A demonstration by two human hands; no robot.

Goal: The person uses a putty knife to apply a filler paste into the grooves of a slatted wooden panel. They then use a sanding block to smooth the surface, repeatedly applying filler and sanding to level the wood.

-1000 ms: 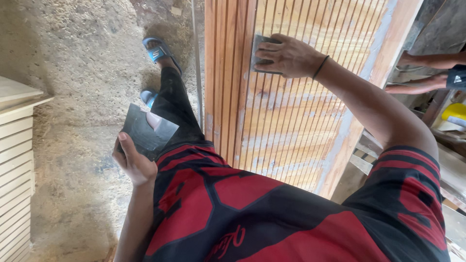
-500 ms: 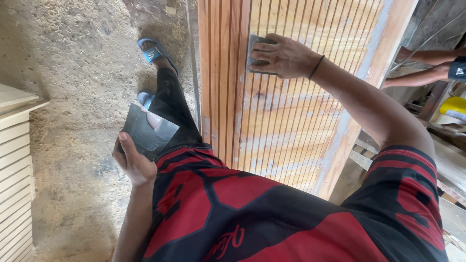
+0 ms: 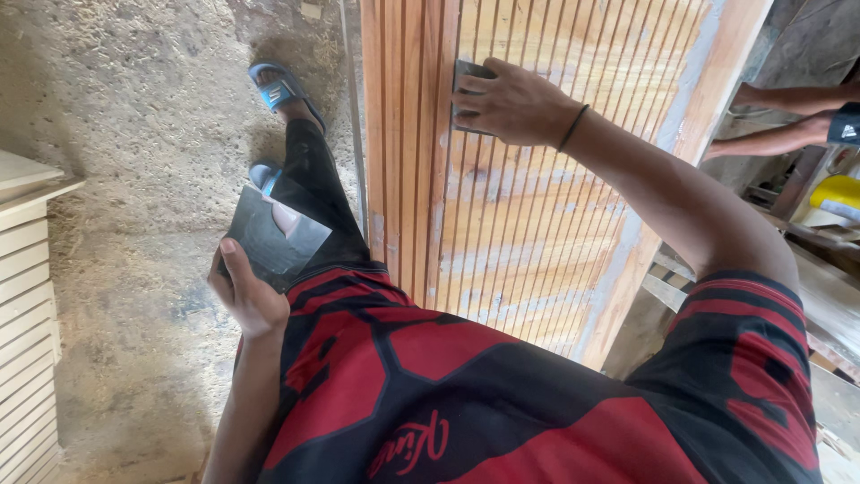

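Two hands are at work, each with its own piece of sandpaper. The right hand (image 3: pixel 515 103) lies flat on a slatted wooden panel (image 3: pixel 537 215), fingers spread over a small dark sanding pad (image 3: pixel 468 76) and pressing it against the thin vertical slats near the top of the panel; the pad is mostly covered by the fingers, only its left edge and upper corner show. A thin dark band sits around the right wrist. The left hand (image 3: pixel 246 296) hangs lower, beside the person's hip, and grips a folded dark grey sheet of sandpaper (image 3: pixel 273 237) w/ the thumb on its lower left edge, the sheet sticking up and to the right, not touching the panel.

The panel stands upright, its light wood showing pale dusty streaks, approx. between the person's legs and a wooden frame on the right. Below, on the dusty concrete floor (image 3: pixel 134 134), one foot wears a blue sandal (image 3: pixel 278 88). At the left edge is a stack of pale slatted boards (image 3: pixel 27 296). At the right, another person's arm (image 3: pixel 788 108) shows, well apart from the panel
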